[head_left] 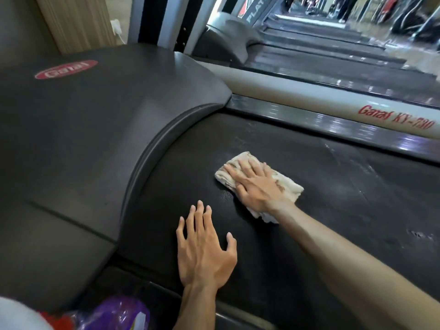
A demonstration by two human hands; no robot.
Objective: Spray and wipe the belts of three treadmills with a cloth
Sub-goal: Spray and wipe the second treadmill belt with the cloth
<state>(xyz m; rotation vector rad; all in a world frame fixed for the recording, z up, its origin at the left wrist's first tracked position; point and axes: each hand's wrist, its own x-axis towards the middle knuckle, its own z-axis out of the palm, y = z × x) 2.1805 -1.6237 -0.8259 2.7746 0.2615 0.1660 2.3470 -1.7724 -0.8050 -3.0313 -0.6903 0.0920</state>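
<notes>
A folded beige cloth (283, 181) lies on the black treadmill belt (333, 198), near the motor cover. My right hand (256, 186) presses flat on the cloth, fingers spread toward the cover. My left hand (204, 248) rests flat on the bare belt closer to me, fingers apart, holding nothing. A purple spray bottle (116, 314) shows at the bottom edge, partly cut off. Pale streaks mark the belt beyond the cloth.
The dark motor cover (83, 129) with a red logo fills the left. A grey side rail (333, 101) with red lettering runs along the belt's far side. More treadmills (309, 51) line up behind it. A wooden wall panel (78, 22) stands at top left.
</notes>
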